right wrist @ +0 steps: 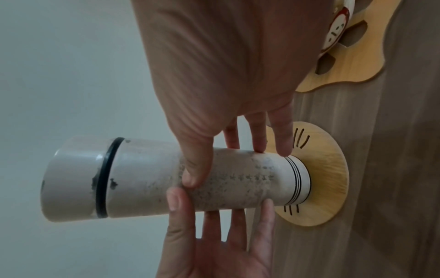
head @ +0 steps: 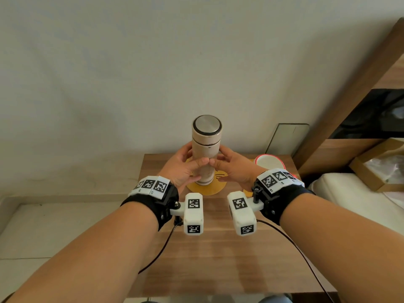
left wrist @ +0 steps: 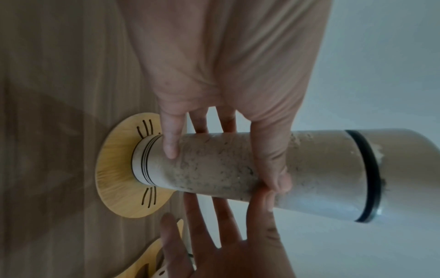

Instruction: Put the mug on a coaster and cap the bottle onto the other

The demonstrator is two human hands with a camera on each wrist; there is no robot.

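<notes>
Gripping capped beige cylindrical bottle (head: 205,149) on round wooden coaster (head: 205,190), left hand (head: 181,169) and right hand (head: 234,171) both wrapped; noting red-white mug (head: 269,162) coastered at 2 o'clock; awaiting release.

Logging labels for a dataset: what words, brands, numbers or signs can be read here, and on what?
No readable words or numbers.
Wristbands and wrist cameras: square black-and-white code tags; tiny print beneath is too small to read.
Bottle: no text, only thin black rings near its base.
Mug: drawn face, no text.
</notes>
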